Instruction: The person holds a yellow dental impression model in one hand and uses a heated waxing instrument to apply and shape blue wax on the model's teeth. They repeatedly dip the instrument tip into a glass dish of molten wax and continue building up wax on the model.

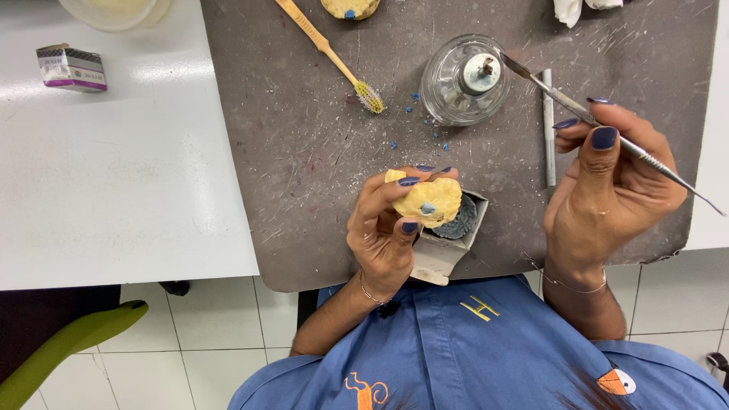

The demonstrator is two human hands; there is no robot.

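You are gripping the yellow cast [430, 200] in your closed left hand [387, 228] near the mat's [304, 152] front edge; your right hand [607, 190] is pinching the metal tool [607, 129], keeping its tip steady by the glass burner [465, 80]

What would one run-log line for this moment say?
left hand: holds yellow cast | right hand: holds metal tool, tip at glass burner | toothbrush on grey mat
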